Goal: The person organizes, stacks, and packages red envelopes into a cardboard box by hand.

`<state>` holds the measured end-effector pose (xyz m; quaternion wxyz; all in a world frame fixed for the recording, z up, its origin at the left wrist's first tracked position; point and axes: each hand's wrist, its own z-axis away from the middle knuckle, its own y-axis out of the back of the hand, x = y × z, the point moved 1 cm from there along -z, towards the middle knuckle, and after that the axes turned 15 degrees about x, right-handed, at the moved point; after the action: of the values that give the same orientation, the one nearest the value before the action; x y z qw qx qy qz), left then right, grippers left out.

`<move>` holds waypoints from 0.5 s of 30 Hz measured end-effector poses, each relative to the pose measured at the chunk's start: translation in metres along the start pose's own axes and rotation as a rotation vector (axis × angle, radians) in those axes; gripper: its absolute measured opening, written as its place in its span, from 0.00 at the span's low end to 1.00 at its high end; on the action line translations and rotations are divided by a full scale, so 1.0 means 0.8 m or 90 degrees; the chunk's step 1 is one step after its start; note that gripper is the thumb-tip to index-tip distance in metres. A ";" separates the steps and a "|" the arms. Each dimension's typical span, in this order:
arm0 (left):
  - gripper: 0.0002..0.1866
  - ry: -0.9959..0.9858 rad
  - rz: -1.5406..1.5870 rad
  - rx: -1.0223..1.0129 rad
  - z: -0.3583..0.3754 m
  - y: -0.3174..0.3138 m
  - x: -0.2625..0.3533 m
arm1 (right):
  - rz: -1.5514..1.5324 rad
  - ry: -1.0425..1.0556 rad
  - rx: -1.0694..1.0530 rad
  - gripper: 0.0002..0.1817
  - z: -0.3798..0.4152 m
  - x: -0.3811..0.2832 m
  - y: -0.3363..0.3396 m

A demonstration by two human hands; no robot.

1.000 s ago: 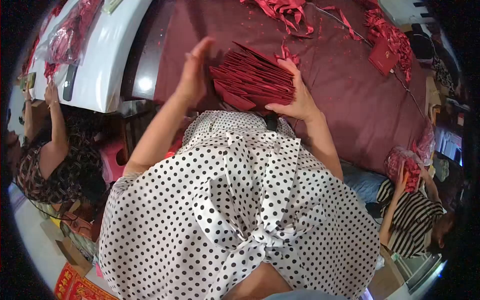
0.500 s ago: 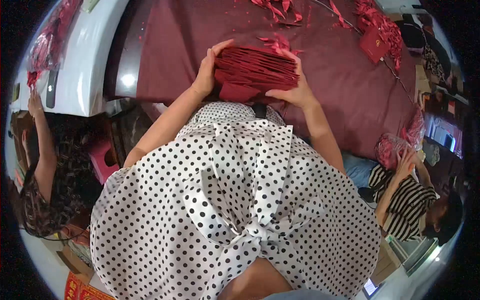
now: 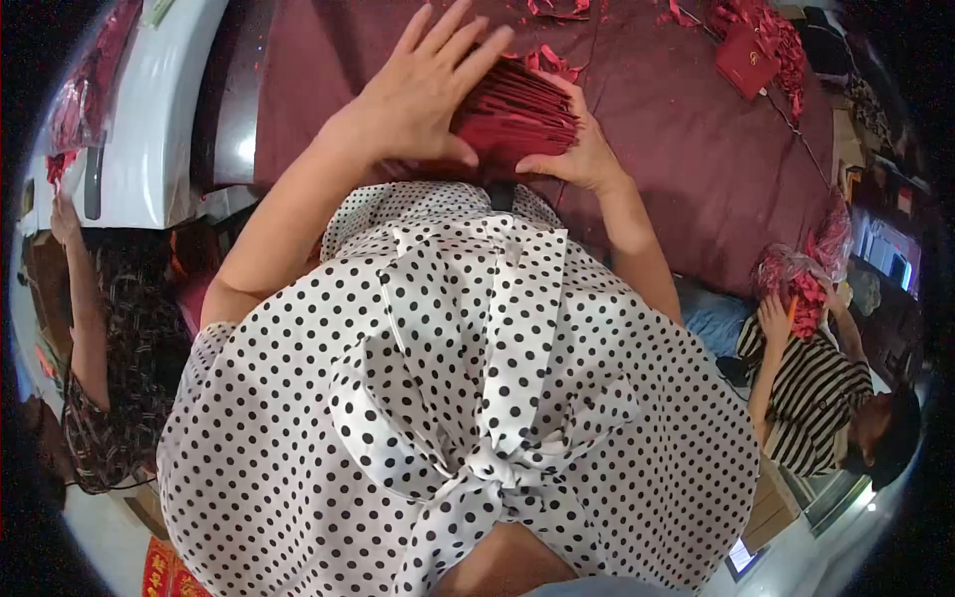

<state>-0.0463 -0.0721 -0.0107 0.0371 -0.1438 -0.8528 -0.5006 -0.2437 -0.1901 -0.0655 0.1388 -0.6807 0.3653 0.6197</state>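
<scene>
A thick stack of flat, dark red envelope-like pieces [image 3: 522, 114] stands on edge at the table's near side, in front of my body. My right hand [image 3: 587, 144] grips its right end, with the thumb along the near face and the fingers on the far side. At the left end is my left hand [image 3: 418, 95], palm toward the stack and fingers spread wide. It overlaps the stack's left part in this view and hides it. Red ribbon scraps [image 3: 552, 65] lie just behind the stack.
A dark red cloth [image 3: 686, 169] covers the table. At its far right are a red card with a gold emblem [image 3: 746, 62] and a heap of red ribbon [image 3: 781, 55]. A person in stripes [image 3: 811, 383] handles red material at right; another person's arm [image 3: 85, 318] reaches up at left.
My left hand has come off the stack's left end, risen and spread its fingers. My right hand keeps its grip. The person at right has shifted their hands on the red material.
</scene>
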 end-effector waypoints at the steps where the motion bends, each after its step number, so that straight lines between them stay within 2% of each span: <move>1: 0.54 -0.049 -0.039 0.061 -0.003 -0.003 -0.009 | -0.006 -0.026 -0.009 0.59 0.000 -0.005 -0.001; 2: 0.54 -0.051 -0.039 0.064 -0.002 -0.003 -0.010 | -0.003 -0.024 -0.007 0.59 -0.001 -0.010 0.002; 4: 0.56 0.019 0.010 -0.076 0.001 -0.004 -0.010 | 0.033 0.096 0.031 0.57 -0.005 -0.026 0.010; 5: 0.54 0.001 -0.001 -0.032 0.003 -0.001 -0.008 | -0.118 0.110 0.083 0.54 -0.006 -0.036 0.008; 7: 0.53 0.013 -0.001 -0.039 0.003 0.000 -0.007 | 0.210 0.289 0.150 0.46 -0.011 -0.086 0.007; 8: 0.53 0.019 0.002 -0.044 0.002 0.000 -0.005 | 0.347 0.354 0.126 0.38 -0.015 -0.090 -0.005; 9: 0.53 0.012 0.005 -0.046 0.003 -0.002 -0.005 | 0.416 0.370 0.113 0.29 -0.012 -0.092 -0.021; 11: 0.49 -0.009 -0.013 0.006 0.004 -0.005 -0.008 | 0.392 0.446 0.130 0.21 -0.012 -0.063 -0.037; 12: 0.49 -0.010 -0.035 0.013 0.005 -0.004 -0.004 | 0.349 0.426 0.158 0.12 -0.007 -0.074 -0.033; 14: 0.50 0.014 -0.026 -0.006 0.004 -0.002 0.002 | 0.002 0.165 0.301 0.06 0.011 -0.068 -0.009; 15: 0.51 0.029 -0.007 -0.030 0.005 -0.003 0.005 | -0.073 0.017 0.343 0.04 0.026 -0.056 0.019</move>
<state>-0.0501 -0.0684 -0.0138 0.0498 -0.1284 -0.8404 -0.5241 -0.2676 -0.1725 -0.0232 0.3446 -0.6471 0.4795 0.4822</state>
